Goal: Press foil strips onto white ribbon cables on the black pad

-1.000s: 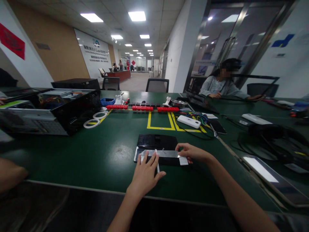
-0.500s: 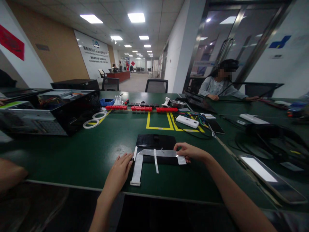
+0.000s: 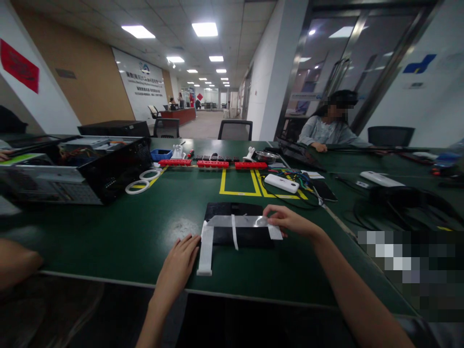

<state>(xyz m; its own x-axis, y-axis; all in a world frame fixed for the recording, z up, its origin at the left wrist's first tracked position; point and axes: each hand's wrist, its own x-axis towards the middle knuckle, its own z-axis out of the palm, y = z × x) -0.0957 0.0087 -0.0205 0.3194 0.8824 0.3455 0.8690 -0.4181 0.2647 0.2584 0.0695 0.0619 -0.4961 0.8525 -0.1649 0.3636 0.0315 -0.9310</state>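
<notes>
A flat ribbon cable (image 3: 224,221), silvery-white, stretches across a black flat panel (image 3: 239,237) on the table. Its left part turns down toward me and ends in a white connector (image 3: 204,272). A narrow white strip (image 3: 234,232) crosses the cable near its middle. My right hand (image 3: 288,220) pinches the cable at its right end, thumb and fingers together, with the short end flap hanging below. My left hand (image 3: 181,256) lies flat with fingers stretched out, its fingertips beside the cable's left part; whether they touch it I cannot tell.
An opened computer case (image 3: 108,169) stands at the left, beside two white rings (image 3: 137,186). Red strips (image 3: 212,164) line the back. A white device (image 3: 282,183) lies among wires. Black headphones (image 3: 409,208) lie right. A co-worker (image 3: 331,125) sits across the table.
My right hand has moved slightly away from me, drawing the ribbon cable and narrow strip farther up the panel. My left hand has hardly moved. The co-worker's dark frame has been lowered.
</notes>
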